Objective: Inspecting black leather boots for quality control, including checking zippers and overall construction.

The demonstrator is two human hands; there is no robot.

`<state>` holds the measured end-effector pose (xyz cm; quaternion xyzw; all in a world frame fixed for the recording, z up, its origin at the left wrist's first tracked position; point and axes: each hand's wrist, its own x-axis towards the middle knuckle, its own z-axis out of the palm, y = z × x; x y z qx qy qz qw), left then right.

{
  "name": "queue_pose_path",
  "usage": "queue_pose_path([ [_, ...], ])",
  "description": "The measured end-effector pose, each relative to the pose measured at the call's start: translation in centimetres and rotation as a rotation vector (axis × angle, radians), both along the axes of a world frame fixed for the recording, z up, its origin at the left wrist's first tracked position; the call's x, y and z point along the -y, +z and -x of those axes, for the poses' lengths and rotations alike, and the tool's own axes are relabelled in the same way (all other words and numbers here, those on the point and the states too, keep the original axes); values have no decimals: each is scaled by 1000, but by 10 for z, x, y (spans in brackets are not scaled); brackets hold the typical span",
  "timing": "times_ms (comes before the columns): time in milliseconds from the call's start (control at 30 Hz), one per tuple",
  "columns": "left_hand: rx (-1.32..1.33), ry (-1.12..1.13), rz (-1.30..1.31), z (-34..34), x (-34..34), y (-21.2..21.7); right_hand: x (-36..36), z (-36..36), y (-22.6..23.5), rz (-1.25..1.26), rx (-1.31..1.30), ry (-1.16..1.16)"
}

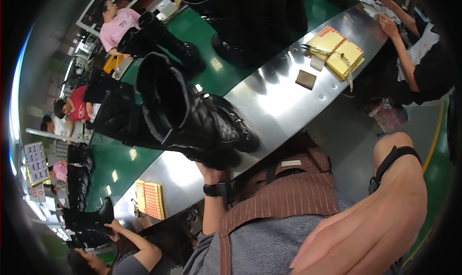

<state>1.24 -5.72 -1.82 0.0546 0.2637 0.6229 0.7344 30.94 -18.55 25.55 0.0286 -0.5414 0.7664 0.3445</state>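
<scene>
A tall black boot (192, 114) with a quilted shaft and buckled straps is in front of me, its wide top opening facing me. My left hand (211, 174), with a dark band at the wrist, grips the lower part of a black boot at the counter's near edge. That boot hides most of its fingers. My right hand (356, 231) is raised very close to the camera at the lower right, apart from the boots. It also has a black wristband, and its fingertips run out of the picture, so its closure cannot be told.
A shiny metal ledge (274, 99) borders a green conveyor belt (144, 171) carrying more black boots. Yellow card bundles (337, 51) and a small brown square (305, 79) lie on the ledge. Co-workers sit along both sides, one close at right, another handling a boot (91, 217) at lower left.
</scene>
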Motion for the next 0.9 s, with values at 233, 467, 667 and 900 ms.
queue_pose_path([
  [233, -76, -23, -30, -5, 1, 5, -2, 27, -34, -159, -717, -351],
  [467, 3, -18, -71, -17, 1, 12, -10, 24, -31, -341, -657, -118],
  [667, 118, -173, -268, -13, -3, 8, -20, -33, -47, -82, -45, -411],
  [900, 63, -48, -131, -10, 1, 9, -110, -4, -193, -232, 668, -804],
])
